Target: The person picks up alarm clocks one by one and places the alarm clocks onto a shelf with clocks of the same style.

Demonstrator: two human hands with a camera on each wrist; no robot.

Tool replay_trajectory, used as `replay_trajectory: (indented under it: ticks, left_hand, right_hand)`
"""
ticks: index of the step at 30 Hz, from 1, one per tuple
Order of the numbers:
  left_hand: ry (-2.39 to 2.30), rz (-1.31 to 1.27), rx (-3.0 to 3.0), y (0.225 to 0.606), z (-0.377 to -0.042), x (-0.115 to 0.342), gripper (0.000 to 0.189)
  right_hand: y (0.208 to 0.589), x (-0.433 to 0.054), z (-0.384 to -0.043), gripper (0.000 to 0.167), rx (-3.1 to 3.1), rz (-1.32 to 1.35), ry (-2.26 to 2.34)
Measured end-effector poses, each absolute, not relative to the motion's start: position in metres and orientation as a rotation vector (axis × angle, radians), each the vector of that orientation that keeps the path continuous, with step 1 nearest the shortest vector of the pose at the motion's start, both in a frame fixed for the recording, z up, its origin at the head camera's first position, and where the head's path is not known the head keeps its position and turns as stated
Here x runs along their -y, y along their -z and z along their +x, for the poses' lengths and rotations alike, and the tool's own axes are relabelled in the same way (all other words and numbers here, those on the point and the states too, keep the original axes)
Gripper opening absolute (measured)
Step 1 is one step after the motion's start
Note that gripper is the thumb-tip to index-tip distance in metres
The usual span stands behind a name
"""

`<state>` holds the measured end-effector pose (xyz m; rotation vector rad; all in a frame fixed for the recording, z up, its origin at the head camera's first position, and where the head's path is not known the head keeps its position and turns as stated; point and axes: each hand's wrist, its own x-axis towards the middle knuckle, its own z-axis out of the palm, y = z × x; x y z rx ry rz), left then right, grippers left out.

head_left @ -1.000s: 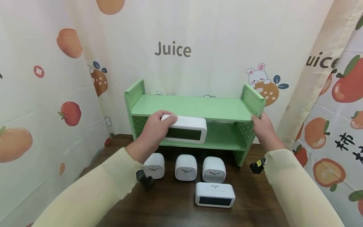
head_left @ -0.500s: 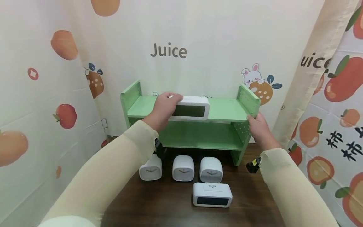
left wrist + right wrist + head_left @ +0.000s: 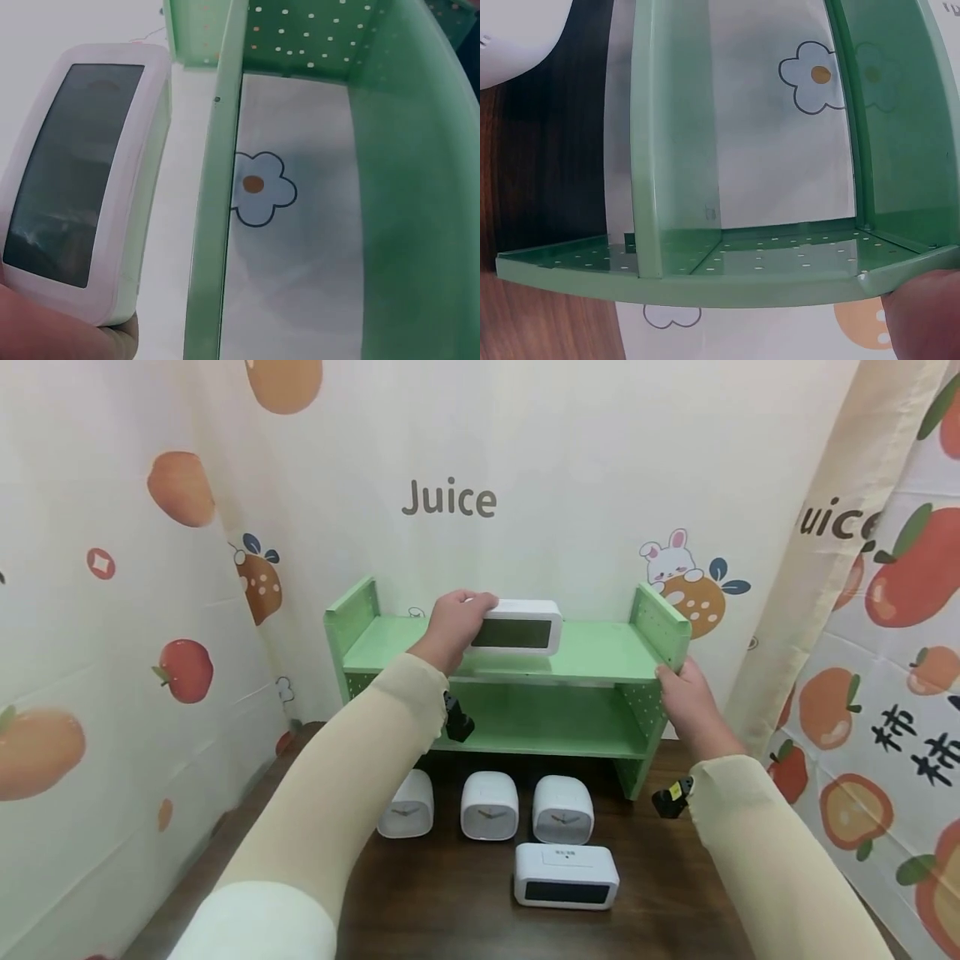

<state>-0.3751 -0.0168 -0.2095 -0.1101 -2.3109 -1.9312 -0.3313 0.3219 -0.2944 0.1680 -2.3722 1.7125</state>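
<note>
My left hand (image 3: 455, 628) grips the left end of a white digital clock (image 3: 517, 628) with a dark rectangular screen, thumb on its top. The clock is held over the upper board of a green two-tier shelf (image 3: 600, 647), its screen towards me. In the left wrist view the clock (image 3: 75, 172) shows at the left, apart from the shelf's front edge (image 3: 214, 195). My right hand (image 3: 690, 703) holds the front edge of the shelf's right side panel (image 3: 663, 622). In the right wrist view part of that hand (image 3: 926, 319) touches the panel's edge (image 3: 780, 291).
Three white analog clocks (image 3: 489, 806) stand in a row on the dark wooden table (image 3: 420, 902), in front of the shelf. Nearer to me lies another white digital clock (image 3: 566, 877). A fruit-printed curtain (image 3: 525, 460) hangs behind and at both sides.
My left hand has carried the digital clock upward and forward, from in front of the lower tier to over the upper board. My right hand has stayed on the side panel.
</note>
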Motion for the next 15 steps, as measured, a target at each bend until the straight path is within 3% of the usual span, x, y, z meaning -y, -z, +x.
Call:
replay_trajectory:
  ticks: [15]
  left_hand:
    - [1.884,-0.128,2.389,0.217,-0.393,-0.030,0.032]
  right_hand:
    - [0.292,-0.320,-0.329,0.056,2.373,0.158,-1.698]
